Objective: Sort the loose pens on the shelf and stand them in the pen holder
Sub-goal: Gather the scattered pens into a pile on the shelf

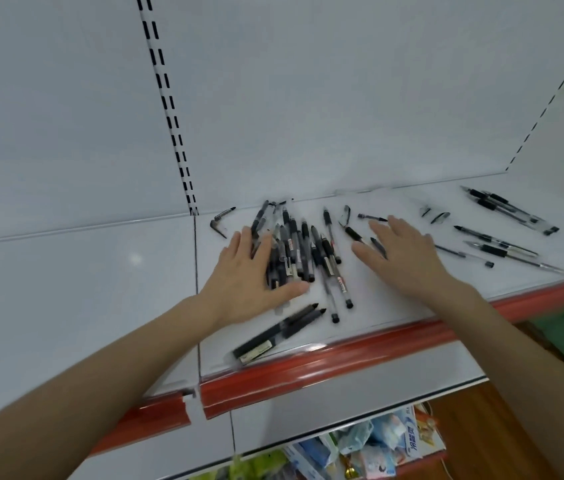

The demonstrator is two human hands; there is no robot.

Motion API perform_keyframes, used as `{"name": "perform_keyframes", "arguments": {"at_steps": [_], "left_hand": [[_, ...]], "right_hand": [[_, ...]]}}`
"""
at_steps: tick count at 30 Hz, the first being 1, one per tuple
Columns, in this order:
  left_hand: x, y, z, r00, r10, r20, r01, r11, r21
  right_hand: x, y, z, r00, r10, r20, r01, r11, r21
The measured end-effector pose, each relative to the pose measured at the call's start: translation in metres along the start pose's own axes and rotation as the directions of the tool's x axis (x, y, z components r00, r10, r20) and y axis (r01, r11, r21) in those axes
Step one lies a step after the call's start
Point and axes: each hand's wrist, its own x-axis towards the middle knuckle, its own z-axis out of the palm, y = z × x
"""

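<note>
Left grip (249,282) presses the pen pile (295,251), right grip (402,254) the shelf (377,301) (both flat, fingers straight).

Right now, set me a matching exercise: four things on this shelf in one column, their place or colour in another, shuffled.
Things:
1. left hand
2. right hand
3. two dark pens
4. edge strip

Place or colour:
A. red, along the front
B. fingers spread, right of the big pen pile
C. side by side, nearest the front edge
D. resting flat on the big pen pile

Pairs: 1-D, 2-B, 3-C, 4-A
</note>
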Motion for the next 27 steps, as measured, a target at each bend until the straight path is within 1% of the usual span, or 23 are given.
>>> {"name": "perform_keyframes", "arguments": {"at_steps": [2, 3, 6, 9, 11, 13, 14, 17, 19, 21, 23, 27], "left_hand": [[0.001, 0.010, 0.004, 1.000, -0.029, 0.011, 0.028, 1.000, 0.008], [0.004, 0.018, 0.006, 0.999, -0.041, 0.012, 0.041, 0.999, 0.002], [0.016, 0.041, 0.012, 0.998, -0.067, 0.004, 0.067, 0.998, -0.018], [0.021, 0.050, 0.009, 0.997, -0.080, -0.006, 0.080, 0.995, -0.052], [0.013, 0.041, 0.003, 1.000, -0.018, 0.014, 0.018, 0.998, -0.059], [-0.003, 0.031, -0.007, 0.995, 0.068, 0.073, -0.067, 0.998, -0.019], [-0.011, 0.026, -0.011, 0.989, 0.077, 0.124, -0.080, 0.997, 0.015], [-0.027, 0.021, -0.012, 0.968, 0.001, 0.251, -0.036, 0.990, 0.134], [-0.031, 0.024, -0.007, 0.961, -0.040, 0.275, 0.002, 0.991, 0.135], [-0.032, 0.028, -0.001, 0.968, -0.066, 0.242, 0.042, 0.994, 0.104], [-0.028, 0.036, 0.004, 0.980, -0.099, 0.175, 0.083, 0.992, 0.093], [-0.008, 0.058, 0.015, 0.975, -0.216, 0.047, 0.213, 0.975, 0.066]], "right_hand": [[-0.001, 0.022, -0.004, 0.995, 0.071, 0.071, -0.068, 0.997, -0.036], [0.000, 0.027, -0.003, 0.993, 0.076, 0.085, -0.072, 0.996, -0.050], [0.008, 0.027, 0.005, 0.997, 0.006, 0.075, -0.002, 0.999, -0.053], [0.015, 0.027, 0.004, 0.994, -0.066, 0.082, 0.065, 0.998, 0.022], [0.015, 0.036, -0.004, 0.992, -0.072, 0.100, 0.065, 0.995, 0.071], [0.012, 0.048, -0.010, 0.990, -0.083, 0.111, 0.075, 0.994, 0.076], [0.010, 0.053, -0.013, 0.989, -0.093, 0.115, 0.085, 0.993, 0.076], [0.009, 0.060, -0.013, 0.980, -0.144, 0.138, 0.140, 0.989, 0.038], [0.011, 0.062, -0.011, 0.971, -0.176, 0.159, 0.180, 0.984, -0.014], [0.014, 0.064, -0.011, 0.966, -0.189, 0.177, 0.198, 0.979, -0.037], [0.016, 0.066, -0.011, 0.964, -0.193, 0.182, 0.204, 0.978, -0.043], [0.022, 0.065, -0.006, 0.970, -0.185, 0.158, 0.200, 0.976, -0.088]]}}
